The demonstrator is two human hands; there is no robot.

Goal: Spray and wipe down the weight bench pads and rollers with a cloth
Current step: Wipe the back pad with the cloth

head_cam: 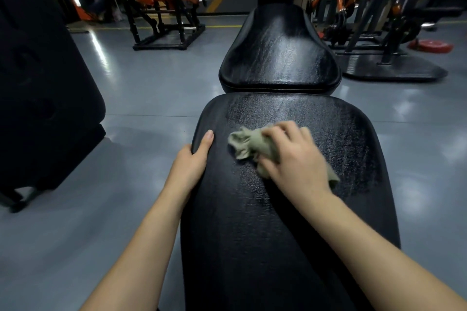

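Cloth, olive and bunched, is lying near the middle of the long bench pad, the right hand clutching it against the vinyl while the left hand is gripping the pad's left edge; the seat pad is gleaming beyond.

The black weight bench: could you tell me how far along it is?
Seemingly done: far black vinyl pad shows wiped streaks. In hand: right hand rubs crumpled olive cloth on long black near pad; left hand grips its edge. Left: its near end; rollers unseen.

A gym: padded bench, weight machines, red plate.
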